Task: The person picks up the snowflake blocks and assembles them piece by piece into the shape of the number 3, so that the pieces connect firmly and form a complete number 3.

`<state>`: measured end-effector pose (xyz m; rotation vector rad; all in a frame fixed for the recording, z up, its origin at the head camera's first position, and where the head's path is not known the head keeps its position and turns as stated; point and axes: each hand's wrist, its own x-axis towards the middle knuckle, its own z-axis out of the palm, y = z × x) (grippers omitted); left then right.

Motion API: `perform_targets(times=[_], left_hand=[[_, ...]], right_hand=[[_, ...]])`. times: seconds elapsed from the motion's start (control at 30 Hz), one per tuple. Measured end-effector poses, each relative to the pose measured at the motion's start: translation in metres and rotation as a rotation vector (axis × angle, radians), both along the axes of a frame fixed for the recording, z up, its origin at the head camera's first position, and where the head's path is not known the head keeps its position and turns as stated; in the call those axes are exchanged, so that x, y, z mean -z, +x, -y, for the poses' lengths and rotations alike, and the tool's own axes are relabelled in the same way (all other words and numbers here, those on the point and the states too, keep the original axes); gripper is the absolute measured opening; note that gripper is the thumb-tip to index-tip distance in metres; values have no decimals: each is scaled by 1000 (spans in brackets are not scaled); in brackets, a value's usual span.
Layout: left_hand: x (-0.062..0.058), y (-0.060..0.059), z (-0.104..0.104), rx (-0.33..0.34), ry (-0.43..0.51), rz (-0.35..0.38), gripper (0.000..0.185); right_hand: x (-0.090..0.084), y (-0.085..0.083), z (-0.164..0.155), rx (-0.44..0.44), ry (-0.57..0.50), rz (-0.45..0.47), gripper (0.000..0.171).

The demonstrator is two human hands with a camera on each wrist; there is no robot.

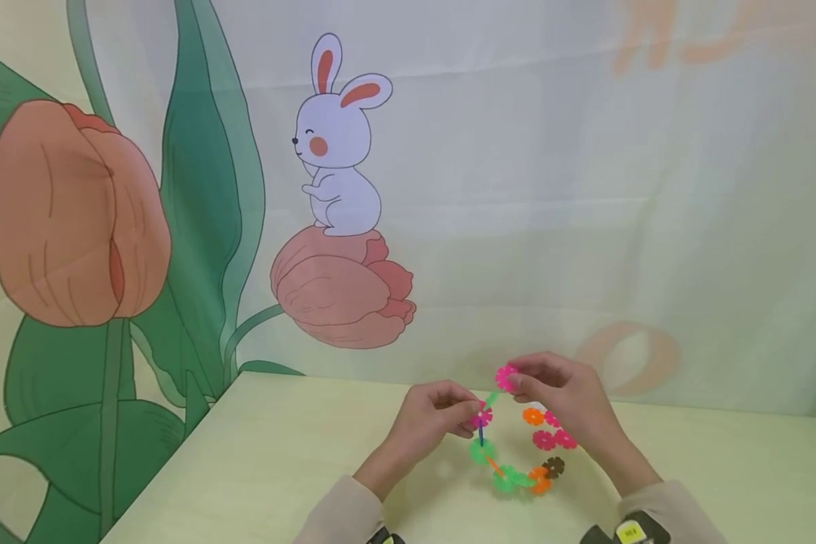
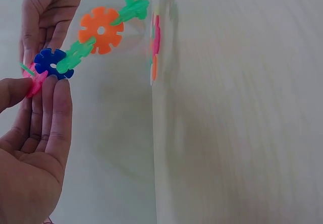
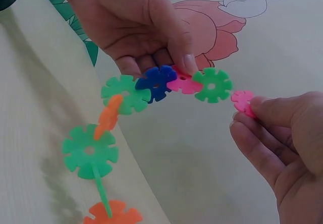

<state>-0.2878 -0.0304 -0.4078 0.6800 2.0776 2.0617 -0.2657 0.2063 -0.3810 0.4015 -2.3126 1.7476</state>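
Above the bench [image 1: 279, 453], chain of snowflake discs [image 3: 156, 85] pinched at its pink disc by left hand [image 1: 431, 415]; loose pink disc [image 3: 242, 101] pinched by right hand [image 1: 564, 397], just beside the chain's green end disc [image 3: 212, 85]. Best turned edge-on, slot to slot, then pressed squarely home, chain held steady.

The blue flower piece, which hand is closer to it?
Left. The left hand pinches the chain right beside the blue flower piece; the right hand holds a pink piece farther along.
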Motion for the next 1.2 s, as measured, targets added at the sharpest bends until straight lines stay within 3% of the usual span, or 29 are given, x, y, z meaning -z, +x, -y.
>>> perform_targets(times=[0.6,1.2], left_hand=[[0,-1,1,-7,-22,-8,13],[1,-4,2,-17,-40,-34,15]], right_hand=[[4,0,6,-36,-46,-25,22],[10,-1,14,-48,-144,17,21]])
